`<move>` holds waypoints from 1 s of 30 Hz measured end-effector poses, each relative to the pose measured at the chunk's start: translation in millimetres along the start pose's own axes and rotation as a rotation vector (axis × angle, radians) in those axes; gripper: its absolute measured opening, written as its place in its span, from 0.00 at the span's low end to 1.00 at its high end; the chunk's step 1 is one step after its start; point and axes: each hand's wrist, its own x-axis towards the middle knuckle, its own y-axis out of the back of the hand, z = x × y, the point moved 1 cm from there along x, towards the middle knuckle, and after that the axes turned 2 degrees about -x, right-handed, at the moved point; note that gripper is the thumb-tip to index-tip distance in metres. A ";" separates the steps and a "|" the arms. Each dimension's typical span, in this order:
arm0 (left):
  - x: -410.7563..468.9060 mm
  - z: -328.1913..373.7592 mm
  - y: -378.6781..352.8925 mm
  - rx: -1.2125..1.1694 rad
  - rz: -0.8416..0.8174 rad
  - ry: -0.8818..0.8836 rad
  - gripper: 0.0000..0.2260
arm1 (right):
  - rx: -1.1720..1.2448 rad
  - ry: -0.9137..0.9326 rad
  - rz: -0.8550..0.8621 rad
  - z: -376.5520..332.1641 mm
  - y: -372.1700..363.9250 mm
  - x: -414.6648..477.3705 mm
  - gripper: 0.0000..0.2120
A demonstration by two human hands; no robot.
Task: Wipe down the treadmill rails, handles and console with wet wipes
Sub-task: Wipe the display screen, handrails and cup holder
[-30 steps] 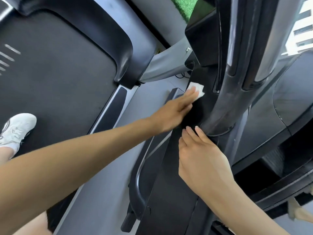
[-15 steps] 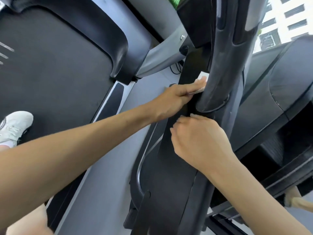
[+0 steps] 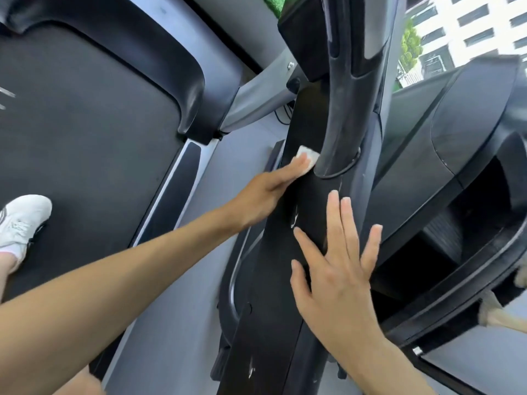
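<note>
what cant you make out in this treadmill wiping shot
Head view only:
- Wet wipe: mostly under the left hand, so its size and soiling are hidden.
- Black upright: the right hand covers the part beneath it; whether the palm touches cannot be told.
- Handle: runs off the top edge; no console shows.
- White shoe: cut by the left edge.

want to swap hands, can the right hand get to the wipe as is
Probably yes: the right hand is open over the black upright, near the wipe under the left hand, nothing between them.
</note>
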 end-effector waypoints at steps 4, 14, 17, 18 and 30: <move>-16.7 1.0 -7.9 0.062 0.023 -0.056 0.19 | 0.093 -0.083 0.068 -6.1 -6.7 1.6 0.16; -32.8 -19.0 -19.3 0.112 0.082 0.002 0.21 | 0.314 -0.034 0.088 -4.2 -7.5 2.4 0.16; -38.2 -25.9 -19.9 0.013 0.078 -0.049 0.22 | 0.300 -0.024 0.086 -3.3 -9.3 2.8 0.16; -26.4 -30.1 -15.4 -0.045 0.115 -0.003 0.20 | 0.294 -0.018 0.088 -3.2 -9.7 2.4 0.16; -55.4 -49.2 -24.5 0.073 0.122 -0.002 0.25 | 0.290 -0.021 0.103 -2.1 -12.1 2.2 0.18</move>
